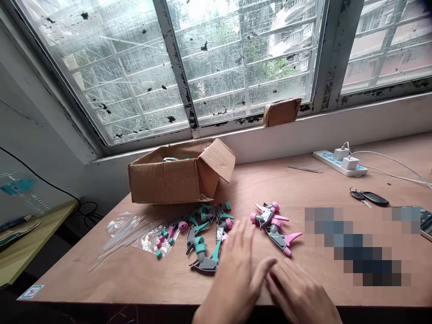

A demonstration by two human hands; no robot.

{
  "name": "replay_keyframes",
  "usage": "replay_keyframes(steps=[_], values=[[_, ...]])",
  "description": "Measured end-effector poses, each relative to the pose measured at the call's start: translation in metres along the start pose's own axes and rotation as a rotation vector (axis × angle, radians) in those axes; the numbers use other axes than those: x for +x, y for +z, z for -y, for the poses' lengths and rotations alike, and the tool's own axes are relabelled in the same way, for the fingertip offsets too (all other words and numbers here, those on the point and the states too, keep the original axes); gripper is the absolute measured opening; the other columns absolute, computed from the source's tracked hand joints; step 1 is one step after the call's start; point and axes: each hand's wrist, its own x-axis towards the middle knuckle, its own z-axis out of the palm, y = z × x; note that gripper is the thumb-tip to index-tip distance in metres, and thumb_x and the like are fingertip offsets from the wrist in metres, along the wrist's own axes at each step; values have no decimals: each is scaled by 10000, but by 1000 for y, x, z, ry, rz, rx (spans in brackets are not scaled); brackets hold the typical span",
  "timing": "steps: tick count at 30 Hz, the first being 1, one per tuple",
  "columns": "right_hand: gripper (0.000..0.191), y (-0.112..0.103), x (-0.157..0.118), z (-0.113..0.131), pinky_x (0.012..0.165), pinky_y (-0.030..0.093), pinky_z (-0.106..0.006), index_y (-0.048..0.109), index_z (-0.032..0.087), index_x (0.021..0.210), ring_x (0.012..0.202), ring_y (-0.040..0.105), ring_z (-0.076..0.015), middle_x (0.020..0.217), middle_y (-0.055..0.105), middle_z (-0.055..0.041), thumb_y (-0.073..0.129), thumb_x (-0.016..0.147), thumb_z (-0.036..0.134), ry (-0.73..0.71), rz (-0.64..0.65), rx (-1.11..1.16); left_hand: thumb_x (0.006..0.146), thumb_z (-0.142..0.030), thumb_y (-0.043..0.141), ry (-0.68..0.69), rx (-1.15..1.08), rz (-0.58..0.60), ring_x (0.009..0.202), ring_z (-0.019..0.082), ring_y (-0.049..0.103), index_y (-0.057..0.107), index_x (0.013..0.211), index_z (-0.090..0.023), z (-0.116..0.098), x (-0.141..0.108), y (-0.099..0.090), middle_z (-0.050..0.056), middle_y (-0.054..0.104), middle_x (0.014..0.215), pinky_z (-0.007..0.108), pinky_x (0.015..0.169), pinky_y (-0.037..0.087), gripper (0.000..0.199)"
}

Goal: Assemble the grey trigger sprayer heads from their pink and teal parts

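My left hand point(238, 265) is low over the table with its fingers stretched forward and thumb out to the right. It is nearest to a grey-and-teal spray trigger head point(205, 261), partly covering the pink-capped spray trigger head point(221, 230) behind it. My right hand point(299, 288) is beside it, back upward, fingers pointing left and thumb a little apart. The left thumb meets its fingertips. Nothing shows in either hand, though the right palm is hidden. Beyond the hands are grey-and-pink spray trigger heads point(276, 236); more teal ones point(216, 212) lie left.
A cardboard box point(164, 182) stands at the back by the window. Clear plastic tubes point(118, 236) and small teal and pink caps point(159, 254) lie on plastic bags at left. A power strip point(326, 158), keys point(357, 195) and a blurred-out patch point(357, 247) are at right.
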Motion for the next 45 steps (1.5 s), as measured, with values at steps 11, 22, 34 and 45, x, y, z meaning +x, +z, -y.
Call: replay_keyframes(steps=[11, 22, 34, 45], values=[[424, -13, 13, 13, 589, 402, -299, 580, 215, 770, 568, 601, -183, 652, 601, -16, 336, 1110, 285, 85, -15, 54, 922, -521, 489, -483, 241, -440, 1288, 371, 540, 646, 1195, -204, 177, -91, -88, 142, 623, 1349, 584, 1086, 451, 447], [291, -3, 6, 9, 623, 406, -303, 598, 209, 834, 626, 614, -189, 710, 618, -15, 428, 1070, 220, 80, 49, 46, 1011, -426, 405, -330, 270, -335, 1403, 327, 474, 604, 1329, -208, 170, -48, -48, 132, 595, 1446, 555, 1148, 395, 434], [341, -6, 7, 13, 651, 381, -314, 593, 202, 841, 646, 594, -196, 712, 607, -24, 368, 1095, 236, 100, 23, 62, 940, -304, 341, -528, 146, -507, 1166, 330, 643, 706, 1094, -139, 184, -55, -52, 167, 717, 1206, 462, 1047, 492, 429], [310, -4, 6, 12, 629, 378, -312, 572, 214, 825, 616, 593, -196, 696, 604, -18, 385, 1074, 215, 85, 33, 35, 874, -374, 474, -551, 110, -586, 1025, 347, 672, 705, 948, -205, 180, -59, -57, 117, 763, 1024, 446, 878, 518, 295]])
